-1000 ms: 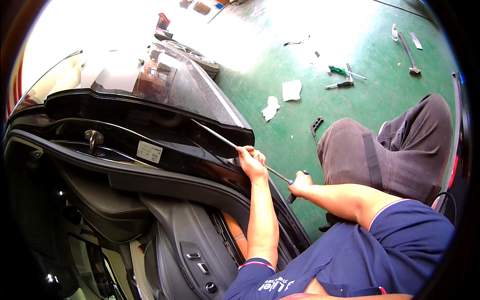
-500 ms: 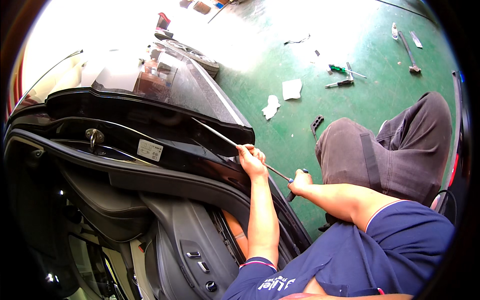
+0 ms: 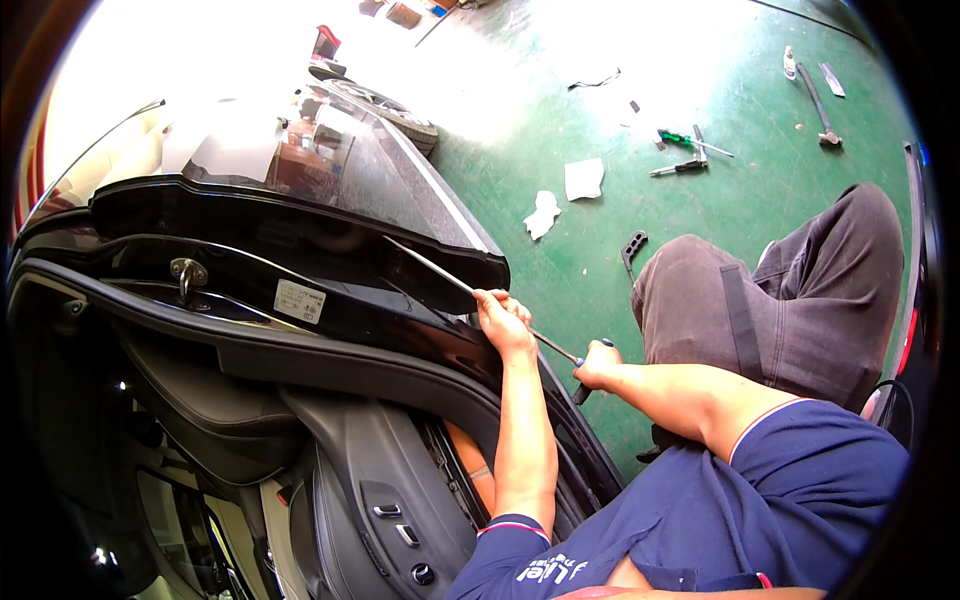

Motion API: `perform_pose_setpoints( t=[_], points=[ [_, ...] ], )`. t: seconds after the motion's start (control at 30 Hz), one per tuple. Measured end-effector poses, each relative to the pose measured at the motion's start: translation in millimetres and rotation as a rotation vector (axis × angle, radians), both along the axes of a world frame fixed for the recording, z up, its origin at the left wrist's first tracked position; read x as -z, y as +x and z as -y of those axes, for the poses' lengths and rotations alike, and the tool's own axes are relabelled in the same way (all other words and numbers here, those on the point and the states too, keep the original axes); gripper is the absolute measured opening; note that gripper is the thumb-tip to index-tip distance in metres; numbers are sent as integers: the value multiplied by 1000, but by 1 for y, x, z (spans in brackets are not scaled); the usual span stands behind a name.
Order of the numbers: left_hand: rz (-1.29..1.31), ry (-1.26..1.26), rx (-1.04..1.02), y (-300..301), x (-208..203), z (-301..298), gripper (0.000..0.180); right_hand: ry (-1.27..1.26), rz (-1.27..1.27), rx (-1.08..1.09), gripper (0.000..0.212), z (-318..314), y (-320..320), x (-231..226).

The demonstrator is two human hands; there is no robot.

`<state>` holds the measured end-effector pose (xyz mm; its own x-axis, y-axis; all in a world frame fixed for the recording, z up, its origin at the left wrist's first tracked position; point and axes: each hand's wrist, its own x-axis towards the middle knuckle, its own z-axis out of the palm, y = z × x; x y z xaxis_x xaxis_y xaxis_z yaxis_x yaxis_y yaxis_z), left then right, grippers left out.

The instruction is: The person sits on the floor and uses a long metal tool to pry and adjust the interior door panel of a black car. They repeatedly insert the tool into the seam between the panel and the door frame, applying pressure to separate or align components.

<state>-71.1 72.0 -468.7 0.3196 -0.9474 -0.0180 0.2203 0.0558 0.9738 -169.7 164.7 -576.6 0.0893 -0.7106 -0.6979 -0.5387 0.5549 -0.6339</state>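
We clasp the metal rod [image 3: 432, 265], its axis slanting from our right hand [image 3: 599, 367] at the near-right end through our clenched left hand [image 3: 506, 322], nearer the far-left tip by the black car panel [image 3: 300, 222].

Rod [image 3: 430, 264] partly over car [image 3: 300, 350] at left, screwdriver [image 3: 676, 138] on floor [image 3: 710, 220] rightward (hammer [image 3: 815, 102] farther right).

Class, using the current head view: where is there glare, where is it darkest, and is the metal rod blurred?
In the head view, glare washes the green floor nearly white toward the top; shadow swallows much of the car interior at lower left; the metal rod looks fairly sharp, without obvious motion blur.
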Motion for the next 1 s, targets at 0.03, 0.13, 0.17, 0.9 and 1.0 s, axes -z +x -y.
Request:
perform_pose_setpoints(
  t=[0.03, 0.13, 0.17, 0.9, 1.0],
  points=[
    [0, 1, -3, -1, 0, 1, 53, -3, -1, -8, 50, 0, 0, 1],
    [6, 26, -22, -1, -1, 0, 54, -8, -4, -33, 52, 1, 0, 2],
    [4, 25, -27, -1, -1, 0, 54, -8, -5, -42, 52, 1, -1, 2],
    [-44, -53, 24, -4, -5, -5, 54, -15, -52, 230, 43, -26, -6, -22],
    [-52, -64, 42, -4, -5, -6, 54, -1, -22, 156, 54, -26, -9, -17]
  ],
)
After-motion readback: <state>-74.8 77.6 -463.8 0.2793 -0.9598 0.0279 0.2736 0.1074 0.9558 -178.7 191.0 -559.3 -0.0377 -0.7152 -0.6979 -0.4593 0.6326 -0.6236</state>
